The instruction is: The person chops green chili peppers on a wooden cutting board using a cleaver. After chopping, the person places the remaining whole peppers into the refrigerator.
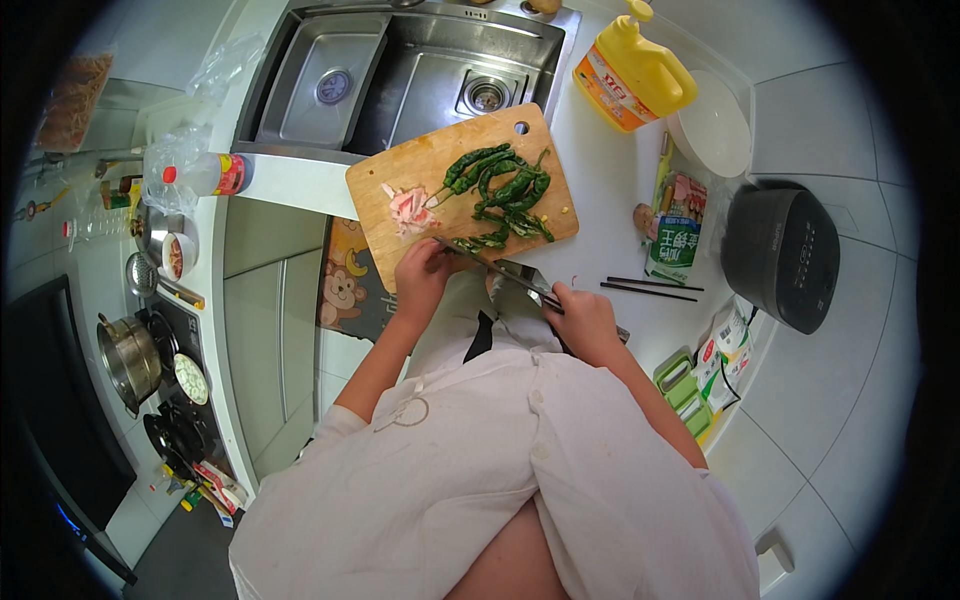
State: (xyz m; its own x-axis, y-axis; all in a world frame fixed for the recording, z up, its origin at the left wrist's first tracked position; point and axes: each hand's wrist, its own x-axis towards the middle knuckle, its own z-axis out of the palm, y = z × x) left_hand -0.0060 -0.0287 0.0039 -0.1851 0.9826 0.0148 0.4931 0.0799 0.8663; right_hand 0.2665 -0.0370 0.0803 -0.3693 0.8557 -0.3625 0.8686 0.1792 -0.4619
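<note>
A wooden cutting board [390, 172] lies tilted at the counter's front edge, its far side overlapping the sink. On it are several green chili peppers [517, 187], some cut open near the front, and a small pile of sliced pale pink meat [411, 210]. My right hand [589, 319] grips the handle of a kitchen knife [499, 268], whose blade points left along the board's near edge. My left hand [426, 274] is at the board's front left, its fingers by the knife's tip end; whether they hold anything is hidden.
A stainless steel sink [420, 82] lies beyond the board. To the right are a yellow detergent jug [630, 75], a white bowl [709, 127], food packets [675, 232], black chopsticks [652, 289] and a dark rice cooker [780, 255]. A plastic bottle [217, 175] and a stove with pots [131, 360] stand left.
</note>
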